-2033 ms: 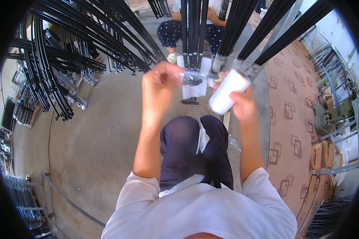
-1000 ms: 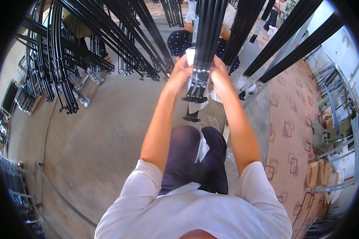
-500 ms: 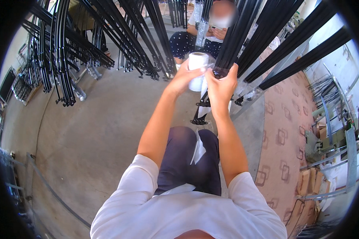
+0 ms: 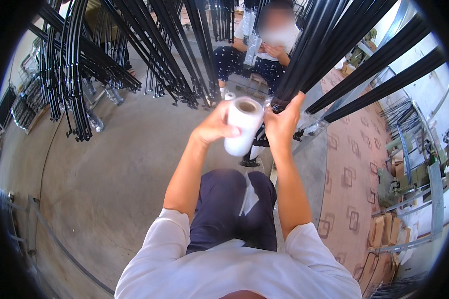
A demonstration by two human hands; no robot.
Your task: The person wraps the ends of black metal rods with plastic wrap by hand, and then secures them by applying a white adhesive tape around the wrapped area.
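Head view: seeing one white film roll (image 4: 242, 130) pinched in the left grip (image 4: 214, 127). Got the right grip (image 4: 282, 124) closed round one black rod bundle (image 4: 303, 55), just right of the roll. Counting at least two more rod bundles (image 4: 369, 67) right of that grip, plus one seated person (image 4: 278, 52) beyond both. Versus half a second ago, brought the roll closer to the knees (image 4: 227, 183), keeping the right grip on its bundle.

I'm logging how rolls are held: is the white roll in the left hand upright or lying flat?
Upright, slightly tilted: the left hand grips the white roll, core opening upward.
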